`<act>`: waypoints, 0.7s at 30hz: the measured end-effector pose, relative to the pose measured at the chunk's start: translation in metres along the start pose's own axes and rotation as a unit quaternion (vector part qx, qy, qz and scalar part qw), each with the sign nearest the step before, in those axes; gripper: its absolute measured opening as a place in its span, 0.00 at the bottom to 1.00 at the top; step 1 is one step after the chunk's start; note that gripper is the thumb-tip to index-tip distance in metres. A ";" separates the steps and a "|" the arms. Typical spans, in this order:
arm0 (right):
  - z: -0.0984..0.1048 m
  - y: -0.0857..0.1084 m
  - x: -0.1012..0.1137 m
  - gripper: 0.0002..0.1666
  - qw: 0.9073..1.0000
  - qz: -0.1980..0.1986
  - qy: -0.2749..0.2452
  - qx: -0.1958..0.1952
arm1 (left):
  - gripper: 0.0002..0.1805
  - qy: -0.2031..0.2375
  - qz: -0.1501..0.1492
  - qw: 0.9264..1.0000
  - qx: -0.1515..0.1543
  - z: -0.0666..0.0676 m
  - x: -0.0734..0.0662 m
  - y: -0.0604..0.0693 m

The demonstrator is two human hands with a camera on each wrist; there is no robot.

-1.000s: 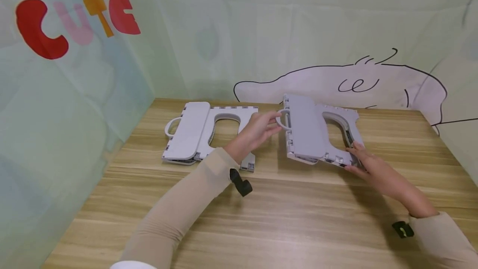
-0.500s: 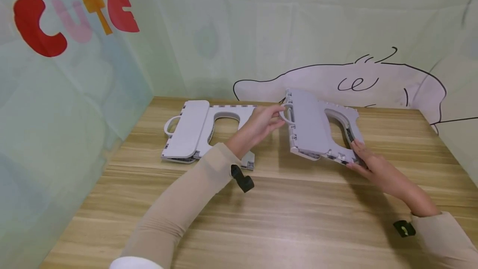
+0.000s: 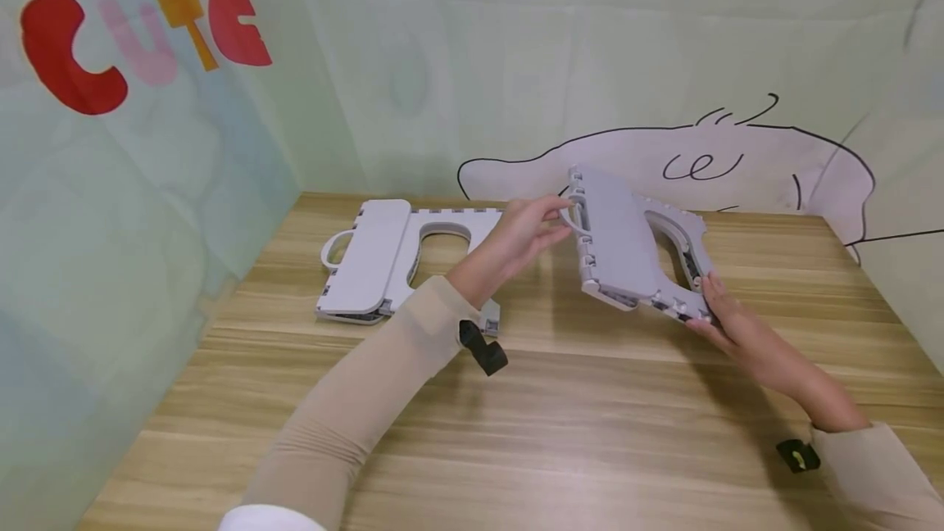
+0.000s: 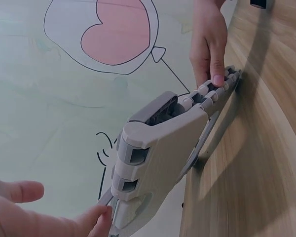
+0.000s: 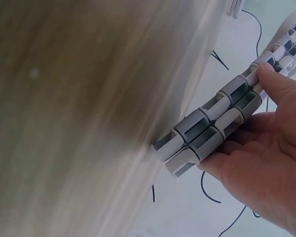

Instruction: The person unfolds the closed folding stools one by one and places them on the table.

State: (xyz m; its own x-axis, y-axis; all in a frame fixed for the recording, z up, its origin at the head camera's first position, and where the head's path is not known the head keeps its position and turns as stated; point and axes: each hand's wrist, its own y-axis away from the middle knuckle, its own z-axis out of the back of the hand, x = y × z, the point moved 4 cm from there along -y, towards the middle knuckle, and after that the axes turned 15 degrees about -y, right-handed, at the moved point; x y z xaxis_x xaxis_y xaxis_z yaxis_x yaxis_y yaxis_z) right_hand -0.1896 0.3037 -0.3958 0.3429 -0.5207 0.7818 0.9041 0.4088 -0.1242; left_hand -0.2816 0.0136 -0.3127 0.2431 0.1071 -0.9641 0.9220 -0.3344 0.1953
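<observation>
Your right hand [image 5: 269, 160] grips a hinged plastic piece [image 5: 217, 108] by its edge, your thumb [image 5: 275, 81] lying on the grey and white links, your fingers [image 5: 256, 123] tucked beneath. The edge slants from lower left to upper right. You can't tell whether its lower end touches the blurred, wood-grained worktop [image 5: 69, 128]. Thin dark lines cross the pale backdrop [image 5: 177, 212] behind.

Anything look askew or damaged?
One folding stool looks askew: its left end is tilted off the table, but the left hand holds its handle and the right hand its near corner, so likely deliberate. The other stool lies flat; no damage shows.
</observation>
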 end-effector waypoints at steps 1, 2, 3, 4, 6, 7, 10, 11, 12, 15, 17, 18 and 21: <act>0.000 0.000 0.000 0.43 1.000 -0.001 -0.003 -0.001 | 0.21 0.000 -0.001 1.000 0.001 -0.001 -0.001 0.000; 0.000 0.000 -0.001 0.43 1.000 -0.002 -0.005 -0.003 | 0.22 -0.002 -0.003 1.000 0.002 -0.002 -0.002 0.001; 0.001 0.001 -0.001 0.43 1.000 -0.003 -0.007 -0.005 | 0.22 -0.002 -0.004 1.000 0.004 -0.003 -0.003 0.001; 0.001 0.001 -0.002 0.43 1.000 -0.005 -0.009 -0.007 | 0.22 -0.002 -0.006 1.000 0.004 -0.003 -0.004 0.001; 0.001 0.002 -0.002 0.43 1.000 -0.003 -0.009 -0.013 | 0.22 -0.003 -0.008 1.000 0.005 -0.005 -0.006 0.001; 0.002 0.002 -0.003 0.43 1.000 0.000 -0.008 -0.017 | 0.22 -0.004 -0.009 1.000 0.004 -0.005 -0.006 0.001; 0.002 0.003 -0.004 0.42 1.000 0.011 -0.004 -0.026 | 0.23 -0.002 -0.011 1.000 0.005 -0.007 -0.008 0.001; 0.002 0.003 -0.005 0.42 0.999 0.015 -0.001 -0.028 | 0.23 -0.001 -0.012 1.000 0.006 -0.008 -0.008 0.001; 0.002 0.004 -0.005 0.42 0.999 0.017 0.004 -0.031 | 0.23 0.002 -0.012 1.000 0.007 -0.008 -0.009 0.001; 0.003 0.005 -0.007 0.42 0.999 0.014 0.012 -0.030 | 0.23 0.009 -0.013 1.000 0.010 -0.010 -0.010 0.001; 0.004 0.005 -0.008 0.42 0.999 0.008 0.016 -0.028 | 0.22 0.012 -0.015 1.000 0.011 -0.012 -0.011 0.001; 0.004 0.005 -0.008 0.42 0.999 0.006 0.018 -0.028 | 0.22 0.014 -0.015 1.000 0.010 -0.012 -0.012 0.001; 0.006 0.005 -0.008 0.42 1.000 0.000 0.017 -0.025 | 0.21 0.016 -0.019 1.000 0.010 -0.014 -0.014 0.000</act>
State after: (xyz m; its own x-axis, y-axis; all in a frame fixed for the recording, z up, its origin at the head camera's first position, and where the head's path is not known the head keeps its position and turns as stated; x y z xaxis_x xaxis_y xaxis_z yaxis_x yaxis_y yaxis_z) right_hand -0.1898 0.3144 -0.3988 0.3514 -0.5466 0.7601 0.9154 0.3710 -0.1564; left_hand -0.2805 0.0256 -0.2966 0.2184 0.1491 -0.9644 0.9247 -0.3475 0.1556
